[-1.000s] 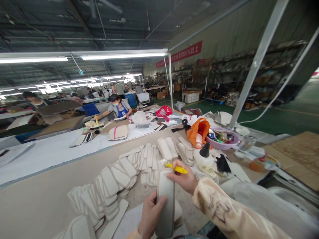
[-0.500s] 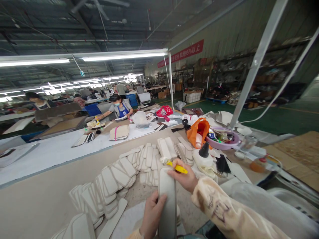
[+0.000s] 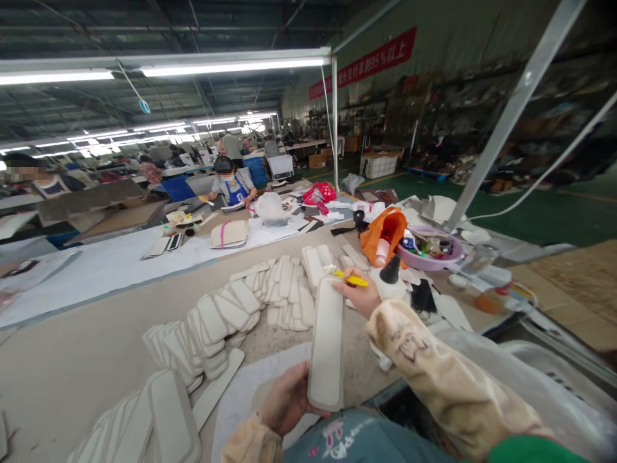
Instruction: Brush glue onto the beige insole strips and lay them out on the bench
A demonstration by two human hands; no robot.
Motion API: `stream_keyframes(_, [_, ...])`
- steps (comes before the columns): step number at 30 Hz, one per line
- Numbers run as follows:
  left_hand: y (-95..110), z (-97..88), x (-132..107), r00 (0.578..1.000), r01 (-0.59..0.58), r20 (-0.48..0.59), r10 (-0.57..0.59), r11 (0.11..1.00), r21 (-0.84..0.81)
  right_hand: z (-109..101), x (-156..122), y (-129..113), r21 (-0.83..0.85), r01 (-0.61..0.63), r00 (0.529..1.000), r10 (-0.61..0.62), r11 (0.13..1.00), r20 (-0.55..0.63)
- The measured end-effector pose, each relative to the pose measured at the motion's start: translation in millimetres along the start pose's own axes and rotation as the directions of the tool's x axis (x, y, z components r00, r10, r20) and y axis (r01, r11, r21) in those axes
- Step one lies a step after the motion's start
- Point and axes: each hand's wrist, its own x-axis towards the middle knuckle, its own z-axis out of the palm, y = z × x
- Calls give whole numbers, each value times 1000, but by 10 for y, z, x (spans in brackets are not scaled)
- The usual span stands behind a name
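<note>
While the panel [image 3: 326,347] is clasped: near end by left grip [image 3: 288,397], far by right grip [image 3: 361,297].
Brush [image 3: 355,281]: pinched there too; by its tipping, panel could be smeared.

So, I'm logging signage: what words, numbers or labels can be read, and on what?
"交付率到95%以上": red banner; its left part is blurred.
Right sleeve: lettering too blurred.
Teal garment: white lettering, unreadable.
Blue apron: white mark, too small.

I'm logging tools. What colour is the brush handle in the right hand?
The brush handle is yellow, seen best in the head view.
</note>
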Motion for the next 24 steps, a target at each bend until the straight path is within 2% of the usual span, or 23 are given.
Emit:
stream_keyframes(8, [-171,104,94,986,-25,-159,42,994,106,-152,26,190,0,15,1000,-15,1000,-10])
stream_keyframes(17, [-349,255,197,975,-27,-209,75,974,224,-418,31,295,12,-19,1000,18,1000,22])
stream_keyframes(21, [-426,352,259,956,-13,-279,89,965,262,-529,18,298,16,-8,999,7,1000,35])
stream_keyframes(24, [-481,417,287,956,-13,-281,89,965,262,-601,1,277,23,-2,999,1,1000,42])
